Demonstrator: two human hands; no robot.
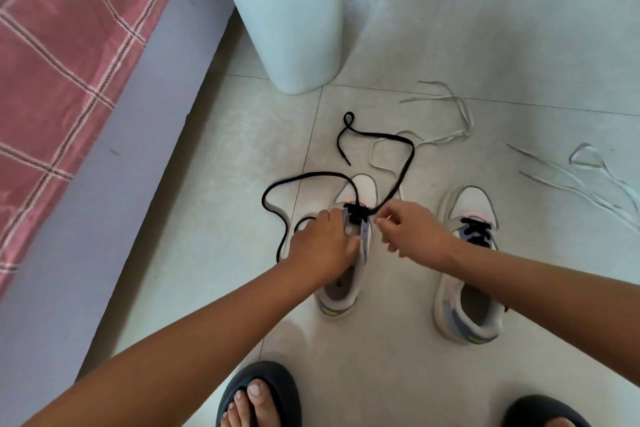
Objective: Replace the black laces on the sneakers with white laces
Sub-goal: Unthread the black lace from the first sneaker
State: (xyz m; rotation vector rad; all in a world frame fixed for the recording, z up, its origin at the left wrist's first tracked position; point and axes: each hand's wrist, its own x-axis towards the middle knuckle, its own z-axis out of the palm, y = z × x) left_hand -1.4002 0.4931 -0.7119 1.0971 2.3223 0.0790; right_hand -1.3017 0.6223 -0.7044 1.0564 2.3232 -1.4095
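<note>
Two white sneakers stand on the tiled floor. The left sneaker point(360, 191) has a black lace point(403, 166) mostly pulled out, its loose ends looping over the floor beyond the toe and to the left. My left hand point(322, 246) grips the sneaker's upper by the eyelets. My right hand point(412, 232) pinches the black lace near the lowest eyelets. The right sneaker point(467, 288) still carries its black lace point(476, 230) threaded. One white lace point(457, 104) lies beyond the sneakers, another white lace point(588, 166) lies to the right.
A white waste bin point(298, 28) with a blue liner stands on the floor beyond the shoes. A bed with a pink checked cover point(62, 55) runs along the left. My feet in dark slippers point(263, 388) are at the bottom edge.
</note>
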